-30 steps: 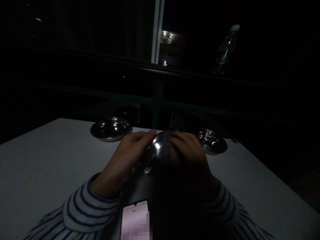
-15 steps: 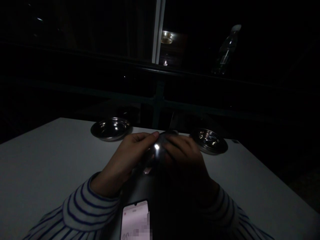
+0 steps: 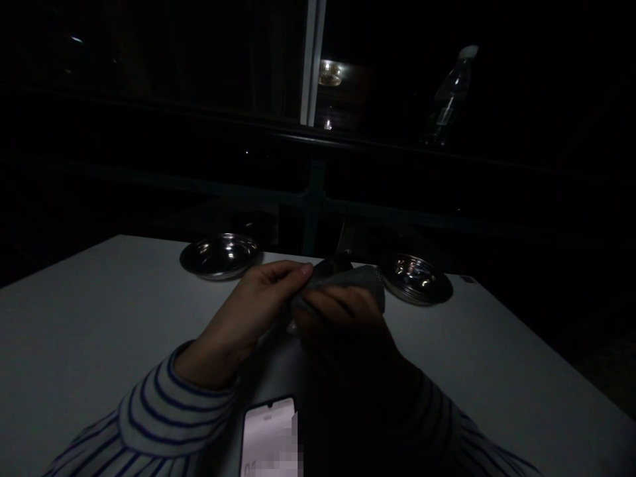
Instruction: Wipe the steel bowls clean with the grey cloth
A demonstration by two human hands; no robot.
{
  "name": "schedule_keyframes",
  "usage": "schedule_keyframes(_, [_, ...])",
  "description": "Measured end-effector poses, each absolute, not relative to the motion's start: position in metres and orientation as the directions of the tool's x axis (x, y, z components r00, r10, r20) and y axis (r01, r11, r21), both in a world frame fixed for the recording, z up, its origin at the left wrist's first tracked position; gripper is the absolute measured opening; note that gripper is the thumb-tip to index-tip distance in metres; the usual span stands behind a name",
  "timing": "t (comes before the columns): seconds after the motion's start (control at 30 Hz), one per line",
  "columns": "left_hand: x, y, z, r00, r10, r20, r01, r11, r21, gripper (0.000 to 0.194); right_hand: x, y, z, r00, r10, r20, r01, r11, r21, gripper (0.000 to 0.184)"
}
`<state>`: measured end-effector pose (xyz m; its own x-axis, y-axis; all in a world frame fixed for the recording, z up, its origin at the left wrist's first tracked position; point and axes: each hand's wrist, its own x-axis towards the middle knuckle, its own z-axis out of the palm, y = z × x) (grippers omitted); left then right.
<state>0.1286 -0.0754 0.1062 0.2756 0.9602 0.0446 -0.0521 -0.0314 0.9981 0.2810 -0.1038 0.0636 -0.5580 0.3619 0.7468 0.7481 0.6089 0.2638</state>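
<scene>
The scene is very dark. My left hand (image 3: 248,305) is closed on the near left edge of a small steel dish (image 3: 328,266), held just above the white table (image 3: 74,318). Only the dish's dark far rim shows. My right hand (image 3: 342,318) is closed on a grey cloth (image 3: 360,278), which it presses over the dish so that most of the dish is covered. Both sleeves are white with blue stripes.
A shiny steel dish (image 3: 220,255) sits at the table's far edge on the left, and a stack of similar dishes (image 3: 417,278) on the right. A lit phone (image 3: 268,437) lies near me. A plastic bottle (image 3: 450,99) stands on a dark ledge behind.
The dish's shiny surface showed between my hands before; now the grey cloth covers it. My right hand has slid toward me with the cloth. My left hand has kept its grip.
</scene>
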Motion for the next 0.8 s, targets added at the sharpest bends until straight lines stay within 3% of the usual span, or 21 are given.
schedule_keyframes(0.07, [0.129, -0.076, 0.108, 0.279, 0.958, 0.065, -0.025, -0.06, 0.998, 0.019, 0.284, -0.102, 0.066, -0.528, 0.378, 0.761, 0.772, 0.587, 0.244, 0.025])
schedule_keyframes(0.23, [0.131, -0.076, 0.11, 0.277, 0.958, 0.079, -0.002, -0.082, 0.997, 0.02, 0.291, -0.098, 0.071, -0.327, 0.476, 0.816, 0.868, 0.493, 0.061, 0.024])
schedule_keyframes(0.4, [0.132, -0.078, 0.11, 0.221, 0.975, 0.035, -0.01, -0.033, 0.999, 0.026, 0.279, -0.106, 0.067, -0.558, 0.409, 0.722, 0.761, 0.598, 0.251, 0.028])
schedule_keyframes(0.63, [0.133, -0.079, 0.111, 0.179, 0.983, 0.047, -0.013, -0.045, 0.999, 0.026, 0.294, -0.1, 0.073, -0.332, 0.493, 0.804, 0.863, 0.502, 0.048, 0.027])
schedule_keyframes(0.8, [0.131, -0.077, 0.108, 0.187, 0.981, 0.048, -0.004, -0.048, 0.999, 0.029, 0.282, -0.107, 0.068, -0.55, 0.414, 0.725, 0.763, 0.602, 0.236, 0.03])
